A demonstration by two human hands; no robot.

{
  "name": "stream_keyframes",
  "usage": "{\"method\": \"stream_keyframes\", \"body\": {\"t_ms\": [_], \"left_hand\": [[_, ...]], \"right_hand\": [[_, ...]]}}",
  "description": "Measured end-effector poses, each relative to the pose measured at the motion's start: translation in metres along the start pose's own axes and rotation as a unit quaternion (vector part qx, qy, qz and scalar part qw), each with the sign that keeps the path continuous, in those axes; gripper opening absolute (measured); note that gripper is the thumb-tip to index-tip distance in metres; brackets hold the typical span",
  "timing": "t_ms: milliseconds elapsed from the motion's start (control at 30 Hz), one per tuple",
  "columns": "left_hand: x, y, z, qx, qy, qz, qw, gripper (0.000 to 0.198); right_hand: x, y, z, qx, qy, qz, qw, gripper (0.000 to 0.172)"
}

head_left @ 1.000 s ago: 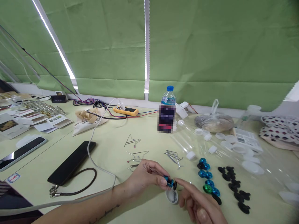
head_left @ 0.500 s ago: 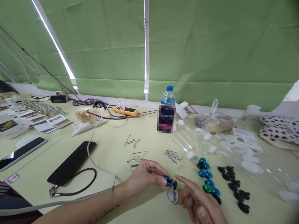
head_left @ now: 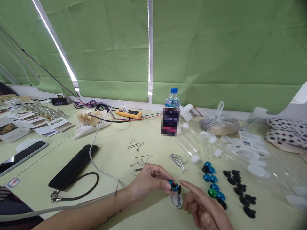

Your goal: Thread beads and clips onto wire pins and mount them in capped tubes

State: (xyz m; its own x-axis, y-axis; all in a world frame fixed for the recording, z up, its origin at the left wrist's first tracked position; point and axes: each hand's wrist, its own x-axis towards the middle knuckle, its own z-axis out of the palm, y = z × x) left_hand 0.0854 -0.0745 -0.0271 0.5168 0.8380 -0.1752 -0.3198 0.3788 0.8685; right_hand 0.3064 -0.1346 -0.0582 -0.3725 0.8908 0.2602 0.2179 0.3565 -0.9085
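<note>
My left hand point(head_left: 146, 182) pinches the small blue-and-black piece point(head_left: 174, 187) by its blue end, just above the white cap point(head_left: 176, 201) near me, probably to leave its black tip clear for my right hand point(head_left: 203, 209), whose fingers are loosely spread with the forefinger almost touching it.

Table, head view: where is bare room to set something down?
Bare tabletop lies between the white cable and the bent wires, up to the power strip. Crowded right of the left hand holding a blue knob: black caps, white lids.
</note>
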Motion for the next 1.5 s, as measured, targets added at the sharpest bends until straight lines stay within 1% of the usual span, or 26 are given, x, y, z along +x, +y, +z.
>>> {"method": "stream_keyframes", "body": {"t_ms": [200,267,400,567,733,1000,1167,1500], "left_hand": [[0.0,0.0007,-0.0001,0.008,0.002,-0.005,1.0,0.024],[-0.0002,0.0007,-0.0009,0.008,0.002,-0.004,1.0,0.023],[0.0,0.0002,-0.0021,0.008,0.001,-0.001,1.0,0.022],[0.0007,0.0,-0.0016,0.008,0.001,0.002,1.0,0.023],[-0.0001,0.001,-0.0004,0.007,0.001,0.001,1.0,0.023],[-0.0011,0.003,0.0019,0.008,0.006,-0.001,1.0,0.024],[-0.0007,0.0031,0.0019,0.002,0.011,-0.005,1.0,0.025],[-0.0003,0.0035,0.0007,0.01,0.01,-0.001,1.0,0.023]], "right_hand": [[-0.0004,-0.0006,-0.0002,-0.003,0.01,0.005,1.0,0.062],[-0.0001,-0.0001,-0.0001,-0.003,0.003,0.001,1.0,0.062],[0.0008,0.0014,0.0003,0.011,0.007,0.005,1.0,0.059],[0.0007,0.003,-0.0002,0.026,0.003,-0.012,1.0,0.054],[-0.0002,0.0035,-0.0008,0.019,-0.007,-0.01,1.0,0.054],[0.001,0.0024,-0.0002,0.025,0.003,-0.016,1.0,0.055],[0.0001,0.0022,-0.0026,0.014,-0.01,-0.033,0.999,0.047],[-0.0012,0.0051,-0.0018,0.023,-0.004,-0.025,0.999,0.052]]}}
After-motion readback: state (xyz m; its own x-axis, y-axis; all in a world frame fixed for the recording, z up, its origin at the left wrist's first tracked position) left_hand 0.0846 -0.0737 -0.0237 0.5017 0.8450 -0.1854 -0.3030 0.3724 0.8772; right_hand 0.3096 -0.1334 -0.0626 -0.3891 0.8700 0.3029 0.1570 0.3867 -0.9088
